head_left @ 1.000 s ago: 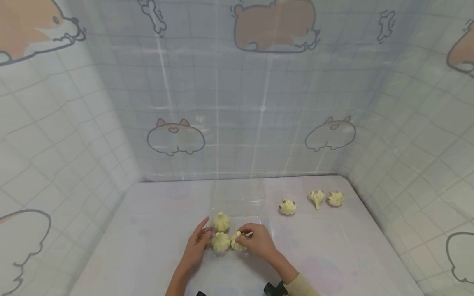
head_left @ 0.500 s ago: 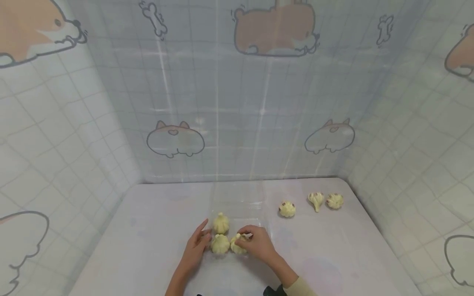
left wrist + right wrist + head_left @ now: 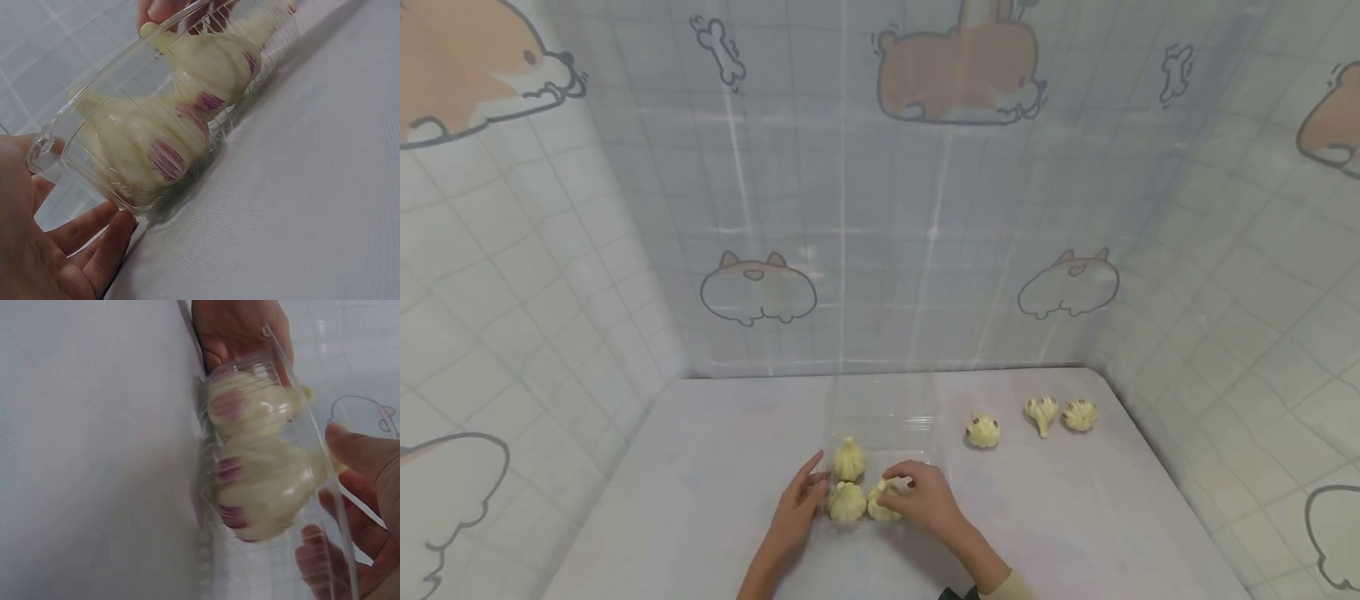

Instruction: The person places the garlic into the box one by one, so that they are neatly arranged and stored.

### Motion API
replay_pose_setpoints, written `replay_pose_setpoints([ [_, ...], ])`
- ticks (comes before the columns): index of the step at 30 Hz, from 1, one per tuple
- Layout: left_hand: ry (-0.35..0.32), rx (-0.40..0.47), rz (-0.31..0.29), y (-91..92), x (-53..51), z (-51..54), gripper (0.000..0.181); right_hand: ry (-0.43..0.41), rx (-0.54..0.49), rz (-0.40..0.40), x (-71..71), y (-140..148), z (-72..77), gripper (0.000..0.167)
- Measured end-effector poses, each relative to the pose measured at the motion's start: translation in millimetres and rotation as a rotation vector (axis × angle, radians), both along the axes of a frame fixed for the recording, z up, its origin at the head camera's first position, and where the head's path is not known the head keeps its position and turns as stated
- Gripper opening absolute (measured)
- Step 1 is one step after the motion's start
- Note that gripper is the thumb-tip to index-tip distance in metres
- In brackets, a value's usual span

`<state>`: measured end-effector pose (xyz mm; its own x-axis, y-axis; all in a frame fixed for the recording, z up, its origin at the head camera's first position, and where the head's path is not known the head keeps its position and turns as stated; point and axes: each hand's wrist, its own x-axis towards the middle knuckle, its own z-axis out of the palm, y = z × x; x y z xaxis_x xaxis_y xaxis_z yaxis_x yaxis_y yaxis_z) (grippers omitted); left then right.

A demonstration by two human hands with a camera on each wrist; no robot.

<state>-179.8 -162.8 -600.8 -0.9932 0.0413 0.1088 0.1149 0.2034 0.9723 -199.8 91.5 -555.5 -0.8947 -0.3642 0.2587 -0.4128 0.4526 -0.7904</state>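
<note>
In the head view, three pale garlic bulbs sit in a clear plastic box (image 3: pixel 917 454): one at the back left (image 3: pixel 848 461), one at the front left (image 3: pixel 847 502), one at the front right (image 3: pixel 882 505). My right hand (image 3: pixel 928 502) pinches the front-right bulb near its stem, thumb and forefinger on either side. My left hand (image 3: pixel 796 510) rests against the box's left side with loose fingers. Through the clear wall (image 3: pixel 119 75) in the left wrist view, purple patches show on the bulbs. The right wrist view has my right hand (image 3: pixel 369 506) beside the upright stem.
The box's clear lid (image 3: pixel 883 400) lies folded back behind it. Three more bulbs are on the right of the table: one nearer (image 3: pixel 982 432), two farther right (image 3: pixel 1041 414) (image 3: pixel 1079 416). Patterned walls enclose the back and sides. A dark object (image 3: pixel 958 594) shows at the bottom edge.
The head view has tilted slightly, so the scene sits a little lower. Both hands and the bulbs keep nearly the same places relative to the box.
</note>
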Motion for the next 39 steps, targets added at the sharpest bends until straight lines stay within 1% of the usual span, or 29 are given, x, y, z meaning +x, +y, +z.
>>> replay_pose_setpoints([
  [2, 0.009, -0.005, 0.003, -0.2, 0.7, -0.6, 0.053, 0.042, -0.012, -0.009, 0.6, 3, 1.8, 0.027],
  [4, 0.018, -0.015, 0.003, -0.1, 1.0, -0.9, 0.053, 0.105, -0.038, -0.031, 0.1, 6, 3.8, 0.025],
  [5, 0.015, -0.016, 0.006, -0.1, 1.1, -0.7, 0.053, 0.137, -0.052, -0.049, -0.9, 8, 4.3, 0.023],
  [8, -0.004, -0.009, 0.009, 0.2, 0.8, -0.1, 0.054, 0.201, -0.109, -0.113, -6.0, 15, 4.6, 0.015],
  [11, -0.021, 0.0, 0.004, 0.8, 0.7, 2.4, 0.054, 0.215, -0.178, -0.172, -13.3, 23, 5.1, 0.011],
  [16, -0.01, 0.003, -0.011, 1.3, 1.6, 5.7, 0.055, 0.2, -0.279, -0.273, -24.8, 38, 12.1, 0.01],
  [19, -0.011, 0.01, -0.006, 0.6, 1.8, 5.3, 0.055, 0.209, -0.274, -0.334, -31.0, 46, 15.4, 0.01],
  [23, -0.012, 0.02, -0.004, 0.0, 2.3, 3.7, 0.054, 0.22, -0.232, -0.401, -39.9, 59, 13.6, 0.009],
  [29, -0.03, 0.014, -0.01, -0.3, 2.1, 2.2, 0.054, 0.201, -0.219, -0.491, -56.1, 77, 3.6, 0.016],
  [35, -0.033, 0.003, -0.019, -0.7, 1.6, 1.9, 0.055, 0.22, -0.188, -0.56, -73.1, 91, -9.5, 0.022],
  [39, -0.032, 0.004, -0.015, -0.7, 1.0, 0.2, 0.054, 0.223, -0.18, -0.61, -79.2, 97, -15.1, 0.024],
])
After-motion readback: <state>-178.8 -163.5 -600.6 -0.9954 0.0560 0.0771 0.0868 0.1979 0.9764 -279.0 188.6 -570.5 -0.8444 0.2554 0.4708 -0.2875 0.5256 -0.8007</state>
